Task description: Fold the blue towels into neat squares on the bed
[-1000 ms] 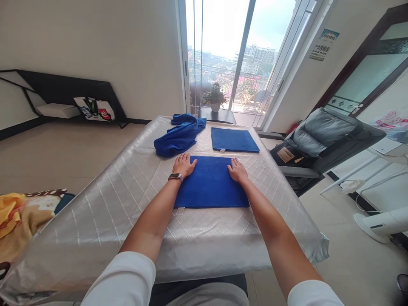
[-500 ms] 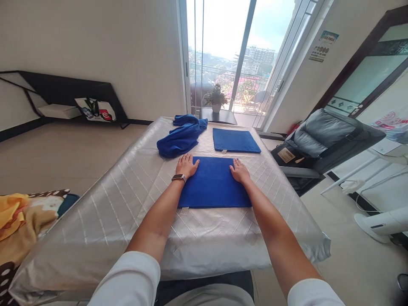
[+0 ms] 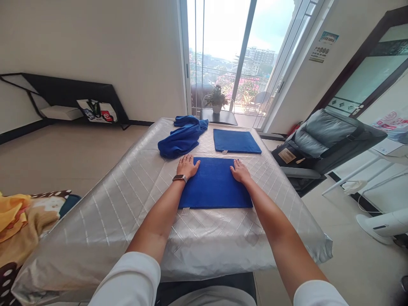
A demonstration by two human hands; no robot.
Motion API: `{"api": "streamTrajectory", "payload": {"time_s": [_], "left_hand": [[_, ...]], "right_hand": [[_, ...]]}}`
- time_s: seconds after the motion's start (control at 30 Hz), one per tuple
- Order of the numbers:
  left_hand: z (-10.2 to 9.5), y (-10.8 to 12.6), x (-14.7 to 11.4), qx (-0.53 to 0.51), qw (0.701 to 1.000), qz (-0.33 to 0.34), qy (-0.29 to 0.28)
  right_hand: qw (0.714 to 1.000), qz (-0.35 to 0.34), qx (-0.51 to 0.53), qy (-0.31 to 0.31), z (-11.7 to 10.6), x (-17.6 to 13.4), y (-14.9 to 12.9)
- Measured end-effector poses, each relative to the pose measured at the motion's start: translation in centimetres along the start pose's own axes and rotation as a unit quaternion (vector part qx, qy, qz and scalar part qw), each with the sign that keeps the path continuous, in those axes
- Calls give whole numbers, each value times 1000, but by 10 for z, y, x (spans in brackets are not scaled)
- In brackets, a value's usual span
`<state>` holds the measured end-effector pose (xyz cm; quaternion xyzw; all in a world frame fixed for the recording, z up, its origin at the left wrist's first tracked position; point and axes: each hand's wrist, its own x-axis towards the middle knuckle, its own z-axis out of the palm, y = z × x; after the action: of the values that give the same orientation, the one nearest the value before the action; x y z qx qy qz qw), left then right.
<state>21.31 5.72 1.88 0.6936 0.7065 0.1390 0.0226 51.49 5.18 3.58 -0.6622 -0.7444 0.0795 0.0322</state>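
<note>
In front of me a blue folded cloth (image 3: 216, 187) lies flat on the table, a small white tag (image 3: 185, 211) sticking out at its near left edge. My left hand (image 3: 188, 166), with a watch on the wrist, rests on the cloth's far left corner, fingers stretched out. On the far right corner lies my right hand (image 3: 240, 171), flat with fingers extended. Neither hand grips anything. Beyond them, a second blue folded cloth (image 3: 237, 141) lies flat to the right, and a crumpled blue cloth (image 3: 181, 138) is heaped to the left.
A silver quilted cover (image 3: 127, 191) drapes over the table. Yellow and brown fabrics (image 3: 28, 216) are piled at the left. To the right stands a grey armchair (image 3: 325, 136) with a black bag on it. A potted plant (image 3: 216, 100) sits on a chair beyond the table.
Both hands keep their places on the cloth, and the cloths lie as before. Only the view has shifted very slightly.
</note>
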Motion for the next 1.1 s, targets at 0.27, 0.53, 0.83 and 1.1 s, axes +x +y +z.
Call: {"api": "streamTrajectory", "payload": {"time_s": [0.27, 0.53, 0.83, 1.1], "left_hand": [[1, -2, 2, 4, 1000, -2, -12], [-11, 30, 1, 38, 998, 34, 38], [21, 196, -11, -80, 959, 270, 31], [33, 160, -3, -58, 977, 199, -47]], "right_hand": [[999, -48, 8, -10, -1, 13, 8], [998, -52, 17, 20, 7, 11, 6], [995, -85, 4, 43, 17, 10, 18], [997, -62, 21, 47, 12, 9, 11]]}}
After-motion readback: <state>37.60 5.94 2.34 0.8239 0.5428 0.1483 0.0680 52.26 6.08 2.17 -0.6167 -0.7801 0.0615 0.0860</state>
